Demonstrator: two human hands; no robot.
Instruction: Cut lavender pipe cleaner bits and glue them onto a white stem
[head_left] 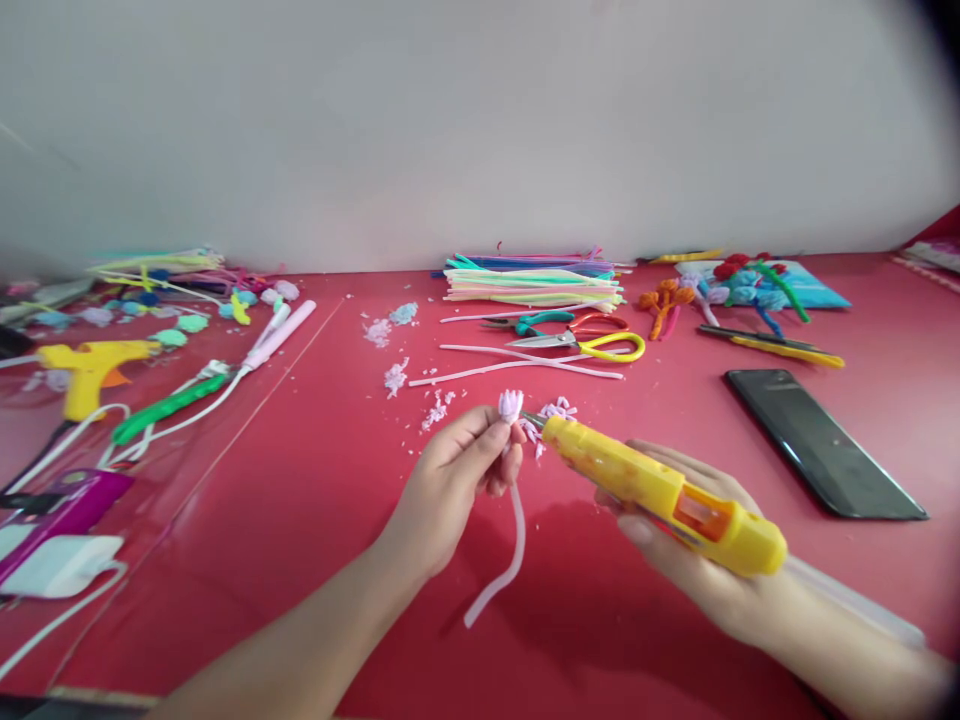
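Note:
Pinched in my left hand (457,470) is a pale pink pipe cleaner flower (511,405), its petals pointing up. Its stem (517,540) hangs below my fingers and curves toward me. My right hand (690,550) is wrapped round a yellow hot glue gun (645,480), with a clear glue stick (855,600) sticking out of its back end. The gun's metal nozzle (534,418) points left and is right beside the flower's base; I cannot tell whether they touch. Small pink pipe cleaner clippings (559,408) lie just behind the nozzle.
Scissors (611,345), pliers (532,322) and a pipe cleaner bundle (532,280) lie at the back. A black phone (825,440) and a cutter knife (780,348) are to the right. Leftward are another glue gun (94,365), cables, a green curling tool (171,408) and a power bank (67,520).

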